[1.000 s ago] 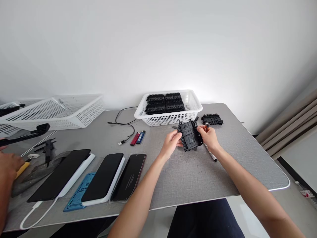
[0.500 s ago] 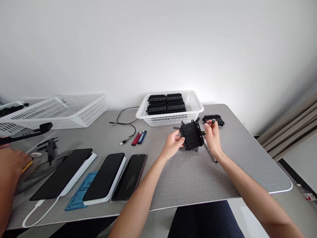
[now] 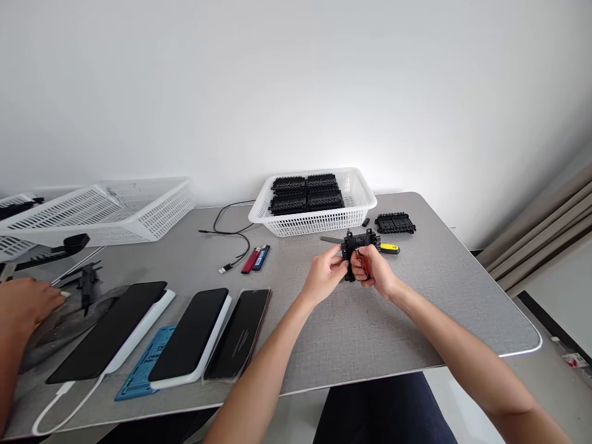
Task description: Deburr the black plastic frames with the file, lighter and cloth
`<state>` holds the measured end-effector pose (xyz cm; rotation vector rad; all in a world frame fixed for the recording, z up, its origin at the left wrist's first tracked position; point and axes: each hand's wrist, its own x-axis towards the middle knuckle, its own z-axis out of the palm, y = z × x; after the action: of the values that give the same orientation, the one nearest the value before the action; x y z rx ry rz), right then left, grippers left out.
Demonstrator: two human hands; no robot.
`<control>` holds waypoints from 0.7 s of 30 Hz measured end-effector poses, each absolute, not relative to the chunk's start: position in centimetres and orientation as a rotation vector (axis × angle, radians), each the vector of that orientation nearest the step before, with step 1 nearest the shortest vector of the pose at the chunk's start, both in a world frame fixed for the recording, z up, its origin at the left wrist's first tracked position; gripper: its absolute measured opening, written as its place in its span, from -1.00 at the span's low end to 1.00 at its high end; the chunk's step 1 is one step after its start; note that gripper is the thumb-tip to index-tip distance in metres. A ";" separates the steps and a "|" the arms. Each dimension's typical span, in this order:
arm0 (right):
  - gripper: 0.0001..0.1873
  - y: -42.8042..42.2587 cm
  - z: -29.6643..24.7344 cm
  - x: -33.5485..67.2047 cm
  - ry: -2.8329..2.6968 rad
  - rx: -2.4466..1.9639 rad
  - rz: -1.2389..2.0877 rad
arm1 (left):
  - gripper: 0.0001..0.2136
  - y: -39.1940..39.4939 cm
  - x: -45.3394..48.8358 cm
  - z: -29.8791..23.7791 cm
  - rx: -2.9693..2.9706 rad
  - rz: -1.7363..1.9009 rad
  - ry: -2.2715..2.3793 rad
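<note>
My left hand (image 3: 325, 272) pinches the left edge of a black plastic part (image 3: 359, 242), held upright just above the grey table (image 3: 416, 308). My right hand (image 3: 374, 275) is closed on a reddish-brown marker (image 3: 363, 263) and holds it against the front of that part. Behind the part lies a yellow-handled screwdriver (image 3: 389, 248). A second black part (image 3: 394, 222) lies flat on the table to the far right. A white basket (image 3: 358, 203) behind my hands holds several stacked black parts (image 3: 306, 192).
A red lighter and a blue lighter (image 3: 256, 258) lie beside a black USB cable (image 3: 234, 234). Three phones (image 3: 192, 333) lie at the front left. Another white basket (image 3: 111, 206) stands at the far left. Another person's hand (image 3: 23, 305) works at the left edge.
My right hand lifted the marker off the table and brought it to the front of the black part. The part went from lying flat to standing upright, which uncovered the screwdriver behind it.
</note>
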<state>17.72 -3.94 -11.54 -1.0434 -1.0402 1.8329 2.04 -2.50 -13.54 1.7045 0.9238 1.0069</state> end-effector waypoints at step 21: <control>-0.78 -3.9 -10.4 18.4 -0.868 -1.069 1.969 | -0.63 -3.0 2.3 -13.2 1.746 0.990 0.965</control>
<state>18.39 -3.91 -10.40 -1.0686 -0.8683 1.9693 2.30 -3.03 -13.20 1.7455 0.9650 0.9897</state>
